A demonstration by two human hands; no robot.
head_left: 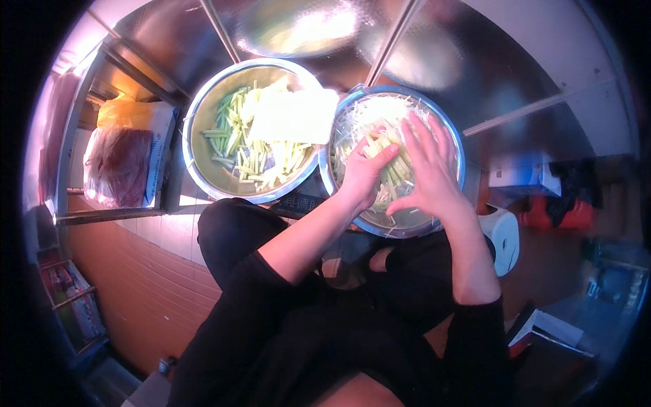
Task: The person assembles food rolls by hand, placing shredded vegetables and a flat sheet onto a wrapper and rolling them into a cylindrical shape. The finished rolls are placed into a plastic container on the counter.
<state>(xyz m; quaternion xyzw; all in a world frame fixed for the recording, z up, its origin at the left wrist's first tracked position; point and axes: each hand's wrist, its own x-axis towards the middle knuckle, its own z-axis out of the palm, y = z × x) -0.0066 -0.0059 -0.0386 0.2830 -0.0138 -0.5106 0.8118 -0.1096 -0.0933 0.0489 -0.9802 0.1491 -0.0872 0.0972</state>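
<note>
Over the right metal basin (460,163) are both my hands. My left hand (363,176) is closed around a bunch of cut pale-green stalks (393,163), its thumb lying across them. Close beside the bunch, my right hand (430,169) has its fingers spread and thumb apart, holding nothing that I can see. Thin white strands (380,108), like bean sprouts, fill much of that basin. The left metal basin (192,159) holds more cut green stalks (234,129). A glaring white rectangular thing (295,115) lies over its right side, too bright to make out.
Shiny metal panels (468,74) rise behind the basins. At left, a shelf carries a bag of reddish contents (119,163). A white stool (503,241) stands right of my knee, with a blue-and-white box (522,175) and a red container (559,214) beyond it.
</note>
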